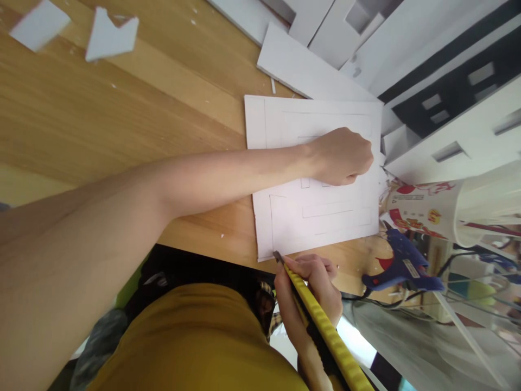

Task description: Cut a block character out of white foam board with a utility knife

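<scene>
Right fingers (316, 270) round yellow cutter (325, 325), left fist (342, 156) on white board (287, 231), unreadable red print (407, 221) on paper cup (453, 205)

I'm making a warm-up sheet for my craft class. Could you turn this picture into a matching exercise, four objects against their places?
Things
1. yellow-and-black utility knife
2. flat white rectangular board with drawn lines
3. blue plastic glue gun
4. flat white notched scrap

Places
A. beneath the left hand
B. at the picture's upper left
C. in the right hand
D. near the white cup with red print

Pairs: 1-C, 2-A, 3-D, 4-B
</scene>
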`<action>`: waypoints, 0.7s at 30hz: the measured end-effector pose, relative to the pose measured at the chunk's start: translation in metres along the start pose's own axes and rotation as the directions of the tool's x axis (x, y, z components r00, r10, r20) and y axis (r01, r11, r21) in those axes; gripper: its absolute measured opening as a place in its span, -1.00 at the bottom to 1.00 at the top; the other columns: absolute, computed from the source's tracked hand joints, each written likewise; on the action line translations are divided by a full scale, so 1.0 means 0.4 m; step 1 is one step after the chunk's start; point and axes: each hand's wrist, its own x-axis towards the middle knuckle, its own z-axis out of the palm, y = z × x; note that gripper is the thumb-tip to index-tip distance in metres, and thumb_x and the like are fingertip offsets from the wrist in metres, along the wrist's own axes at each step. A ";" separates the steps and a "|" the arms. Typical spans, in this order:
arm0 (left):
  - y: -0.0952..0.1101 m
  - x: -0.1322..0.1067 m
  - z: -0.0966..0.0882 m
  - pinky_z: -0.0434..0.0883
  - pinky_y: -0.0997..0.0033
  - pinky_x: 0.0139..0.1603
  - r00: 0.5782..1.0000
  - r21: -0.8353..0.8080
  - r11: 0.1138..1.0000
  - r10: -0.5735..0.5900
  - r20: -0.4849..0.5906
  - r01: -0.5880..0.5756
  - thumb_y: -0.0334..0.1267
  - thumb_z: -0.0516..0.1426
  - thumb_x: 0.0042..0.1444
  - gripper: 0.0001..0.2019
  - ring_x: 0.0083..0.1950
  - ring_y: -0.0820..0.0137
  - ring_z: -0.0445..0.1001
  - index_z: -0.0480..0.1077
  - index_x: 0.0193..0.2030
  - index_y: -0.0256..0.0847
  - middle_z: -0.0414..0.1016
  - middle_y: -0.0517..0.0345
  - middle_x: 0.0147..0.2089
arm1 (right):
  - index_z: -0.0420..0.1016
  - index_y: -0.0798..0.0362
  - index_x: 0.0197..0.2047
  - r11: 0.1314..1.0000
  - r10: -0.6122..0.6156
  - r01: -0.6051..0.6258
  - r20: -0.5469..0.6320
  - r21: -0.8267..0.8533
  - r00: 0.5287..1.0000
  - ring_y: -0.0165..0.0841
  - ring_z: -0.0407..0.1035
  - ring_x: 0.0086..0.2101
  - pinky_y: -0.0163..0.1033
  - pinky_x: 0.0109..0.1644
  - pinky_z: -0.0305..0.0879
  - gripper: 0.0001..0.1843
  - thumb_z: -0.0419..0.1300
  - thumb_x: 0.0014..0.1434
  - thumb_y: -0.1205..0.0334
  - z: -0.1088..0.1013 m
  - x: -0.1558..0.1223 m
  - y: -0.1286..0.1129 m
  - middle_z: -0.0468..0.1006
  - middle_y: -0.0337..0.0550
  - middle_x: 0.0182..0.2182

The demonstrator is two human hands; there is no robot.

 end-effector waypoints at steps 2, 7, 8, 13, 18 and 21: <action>0.000 0.000 -0.003 0.08 0.25 -0.33 1.000 -0.002 1.000 0.000 0.003 0.000 -0.45 0.02 0.18 -0.66 -0.29 0.30 0.43 0.64 -0.16 -0.29 0.61 -0.04 -0.24 | 0.40 -0.06 -0.31 0.999 -0.041 0.041 -0.026 -0.007 0.999 -0.34 0.33 -0.45 -0.03 -0.08 0.28 -0.82 0.27 0.19 0.41 0.001 -0.005 0.005 0.44 -0.35 -0.51; -0.007 0.006 0.003 0.12 0.15 -0.28 1.000 -0.012 1.000 -0.009 0.013 0.010 -0.44 0.00 0.17 -0.61 -0.25 0.29 0.38 0.69 -0.24 -0.13 0.60 0.07 -0.33 | 0.39 -0.02 -0.29 0.997 -0.076 0.074 -0.061 -0.033 0.995 -0.38 0.31 -0.44 -0.12 -0.19 0.27 -0.82 0.29 0.17 0.43 0.015 -0.021 0.021 0.43 -0.34 -0.51; -0.008 0.008 0.006 0.12 0.13 -0.28 1.000 -0.019 1.000 -0.006 0.013 0.006 -0.43 0.00 0.16 -0.61 -0.24 0.28 0.37 0.69 -0.28 -0.06 0.59 0.10 -0.35 | 0.39 -0.01 -0.30 0.996 -0.085 0.082 -0.098 -0.033 0.991 -0.40 0.29 -0.45 -0.13 -0.20 0.27 -0.83 0.29 0.17 0.42 0.021 -0.025 0.024 0.42 -0.34 -0.52; -0.006 0.007 0.004 0.09 0.17 -0.31 1.000 0.006 1.000 -0.003 0.006 0.003 -0.42 0.01 0.15 -0.63 -0.24 0.29 0.43 0.67 -0.28 -0.11 0.59 0.08 -0.33 | 0.40 0.00 -0.31 0.992 -0.125 0.118 -0.192 -0.050 0.973 -0.44 0.27 -0.47 -0.18 -0.21 0.26 -0.82 0.31 0.14 0.45 0.035 -0.038 0.030 0.43 -0.37 -0.52; 0.003 0.000 -0.003 0.04 0.25 -0.35 1.000 0.032 0.999 -0.017 0.020 0.017 -0.45 0.01 0.17 -0.67 -0.30 0.33 0.42 0.64 -0.22 -0.28 0.57 0.01 -0.31 | 0.40 0.00 -0.26 0.993 -0.121 0.118 -0.150 -0.030 0.981 -0.42 0.28 -0.45 -0.15 -0.18 0.25 -0.79 0.28 0.14 0.49 0.031 -0.042 0.033 0.41 -0.38 -0.52; 0.004 0.003 0.001 0.07 0.25 -0.34 0.999 0.053 0.998 -0.044 0.029 0.042 -0.43 0.03 0.19 -0.68 -0.32 0.32 0.40 0.64 -0.20 -0.19 0.56 0.08 -0.33 | 0.38 0.01 -0.25 0.983 -0.178 0.182 -0.174 0.007 0.968 -0.41 0.30 -0.45 -0.12 -0.19 0.25 -0.77 0.27 0.12 0.51 0.038 -0.045 0.050 0.42 -0.38 -0.53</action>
